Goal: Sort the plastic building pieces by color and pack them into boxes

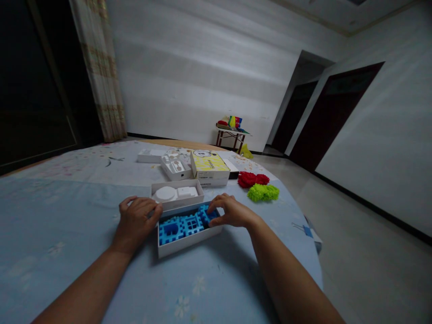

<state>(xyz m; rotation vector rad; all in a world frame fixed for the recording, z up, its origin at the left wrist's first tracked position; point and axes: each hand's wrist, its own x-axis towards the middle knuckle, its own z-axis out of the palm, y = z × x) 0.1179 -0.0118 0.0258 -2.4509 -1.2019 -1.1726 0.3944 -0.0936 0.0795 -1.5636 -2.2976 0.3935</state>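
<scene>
A white box [189, 244] lies at the near middle of the table, with blue interlocking plastic pieces [191, 225] in it. My right hand [231, 210] reaches over the box's right end, thumb and fingers closed round a blue piece there. My left hand [137, 220] rests at the left end of the box with its fingers curled; its fingertips touch the box corner, and whether they grip it is hard to tell. Just behind stands a second open white box [178, 204] holding a round white item [165, 194] and a small white block [186, 192].
A yellow and white box [209, 165] and white packaging [175, 167] stand farther back. Red [251, 179] and lime green [263, 192] bundles lie at the right. A blue clip [307, 231] sits at the table's right edge. A small table [231, 132] stands by the wall.
</scene>
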